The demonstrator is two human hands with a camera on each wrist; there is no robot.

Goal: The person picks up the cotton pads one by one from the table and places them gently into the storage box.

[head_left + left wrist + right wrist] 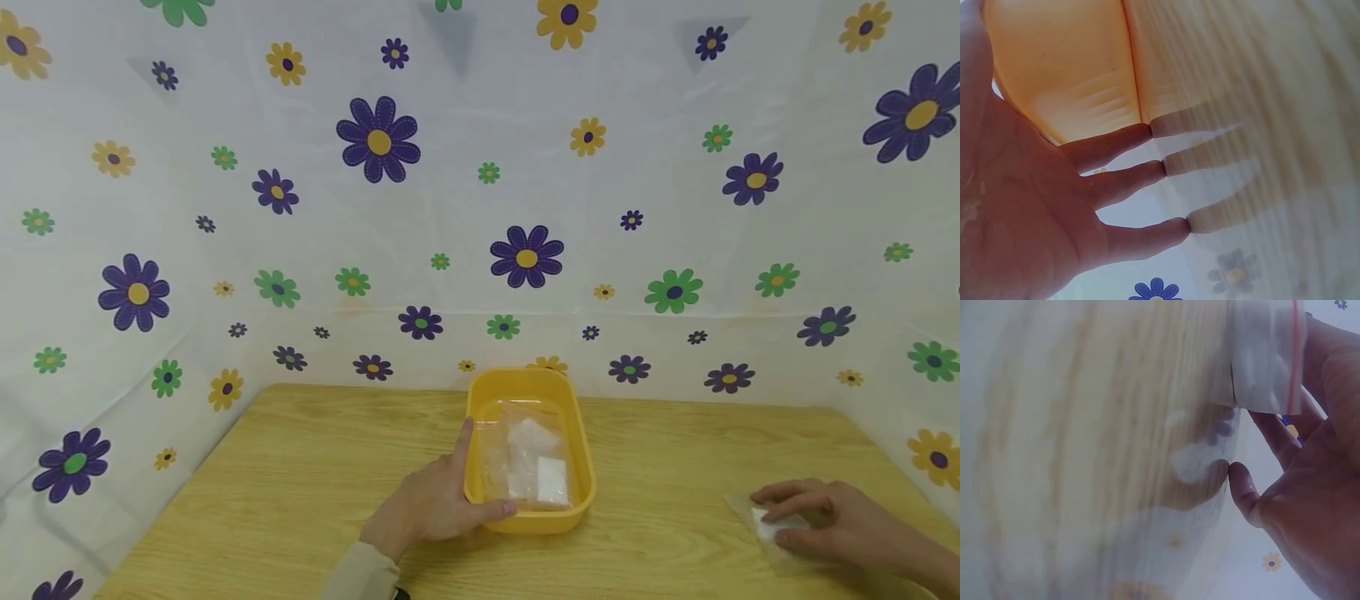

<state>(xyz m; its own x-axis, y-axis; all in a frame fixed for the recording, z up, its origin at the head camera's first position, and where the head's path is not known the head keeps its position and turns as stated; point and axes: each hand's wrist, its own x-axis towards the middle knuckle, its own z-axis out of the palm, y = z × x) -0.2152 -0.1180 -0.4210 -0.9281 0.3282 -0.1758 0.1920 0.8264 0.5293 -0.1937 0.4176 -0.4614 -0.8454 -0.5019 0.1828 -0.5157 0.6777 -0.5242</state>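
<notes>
A yellow plastic tray (588, 475) stands on the wooden table. Inside it lie clear plastic bags with white square pieces (552, 482), overlapping too much to tell apart. My left hand (431, 504) rests against the tray's near left corner, thumb over the near rim, index finger along the left side. In the left wrist view its other fingers (1129, 187) are straight, tips on the tabletop. To the right, my right hand (840, 525) is over a clear zip bag (1266, 356) with a white piece in it. Its thumb touches the table beside the bag; some fingers are hidden behind it.
The wooden tabletop (337, 467) reaches back to a white curtain (450, 217) printed with purple, green and orange flowers. This curtain also encloses the left and right sides.
</notes>
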